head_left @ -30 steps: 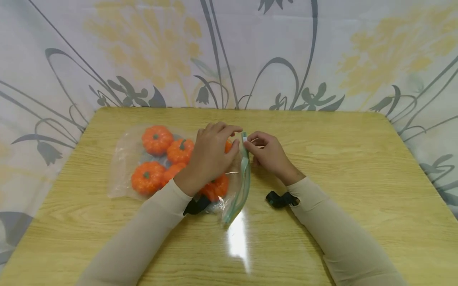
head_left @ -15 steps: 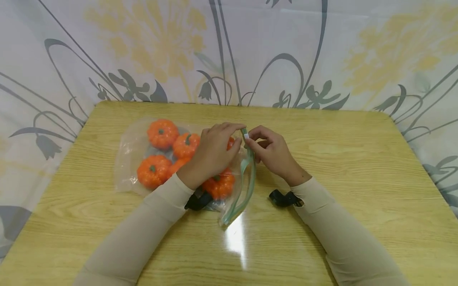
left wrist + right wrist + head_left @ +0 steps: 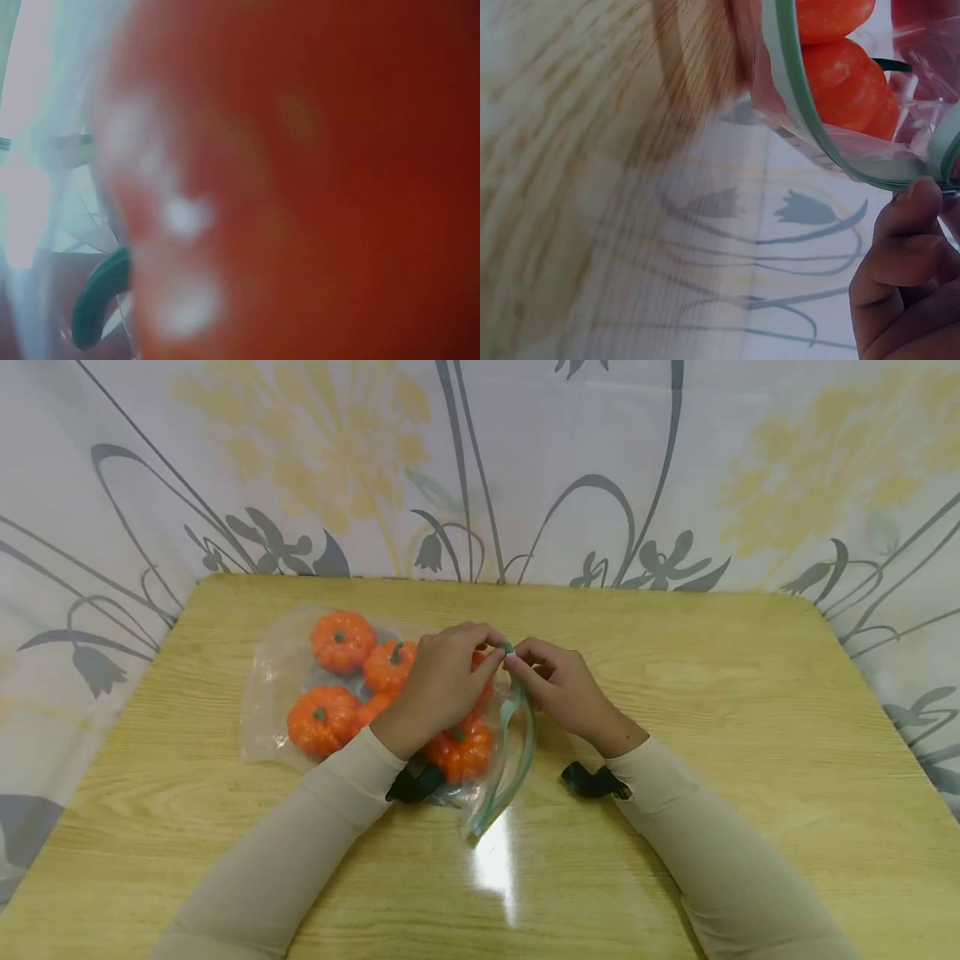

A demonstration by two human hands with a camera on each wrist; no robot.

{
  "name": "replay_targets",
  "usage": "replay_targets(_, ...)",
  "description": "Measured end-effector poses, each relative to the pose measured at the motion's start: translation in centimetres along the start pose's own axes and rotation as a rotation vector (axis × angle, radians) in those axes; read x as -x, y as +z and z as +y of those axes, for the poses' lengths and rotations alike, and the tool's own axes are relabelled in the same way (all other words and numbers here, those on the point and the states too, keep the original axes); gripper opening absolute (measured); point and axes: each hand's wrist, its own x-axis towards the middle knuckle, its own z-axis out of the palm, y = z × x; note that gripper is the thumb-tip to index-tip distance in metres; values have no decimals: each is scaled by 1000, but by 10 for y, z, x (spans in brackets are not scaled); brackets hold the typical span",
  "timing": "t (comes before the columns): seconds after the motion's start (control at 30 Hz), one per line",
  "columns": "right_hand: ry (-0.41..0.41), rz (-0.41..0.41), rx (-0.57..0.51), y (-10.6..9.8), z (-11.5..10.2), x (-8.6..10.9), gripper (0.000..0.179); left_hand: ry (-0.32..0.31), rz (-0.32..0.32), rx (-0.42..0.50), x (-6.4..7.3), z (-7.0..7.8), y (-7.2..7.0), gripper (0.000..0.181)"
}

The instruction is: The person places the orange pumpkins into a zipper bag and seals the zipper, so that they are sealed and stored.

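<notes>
A clear zip bag (image 3: 264, 718) lies on the table, holding several orange toy pumpkins (image 3: 324, 720) with green stems. Its green zip strip (image 3: 531, 727) faces right, and the mouth gapes along the near part. My left hand (image 3: 450, 685) reaches over the bag and pinches the far end of the strip between thumb and index finger. Right beside it, my right hand (image 3: 562, 687) pinches the strip at a small white slider (image 3: 510, 653). In the left wrist view a blurred pumpkin (image 3: 300, 187) fills most of the picture. The right wrist view shows the fingers (image 3: 900, 259) against the green zip edge (image 3: 802, 112).
The wood-grain table (image 3: 750, 760) extends around the bag, its far edge meeting a flower-patterned cloth (image 3: 570, 468). Black straps (image 3: 592, 781) sit at both wrists. A bright reflection shows on the table in front of the bag.
My left thumb and index finger have closed onto the strip's far end. My right hand has come closer, now touching or almost touching the left. The zip end has shifted slightly toward me since half a second ago.
</notes>
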Motion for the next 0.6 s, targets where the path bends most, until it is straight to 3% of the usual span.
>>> replay_targets(0.17, -28, 1, 33, 2, -1, 0, 23, -11, 17, -14, 0, -1, -1, 15)
replay_targets(0.4, -8, -57, 25, 6, -3, 4, 23, -34, 107, -26, 1, -2, -5, 15)
replay_targets(0.6, -10, -82, 32, 5, -7, 5, 24, -15, 158, -39, 0, -3, -7, 17)
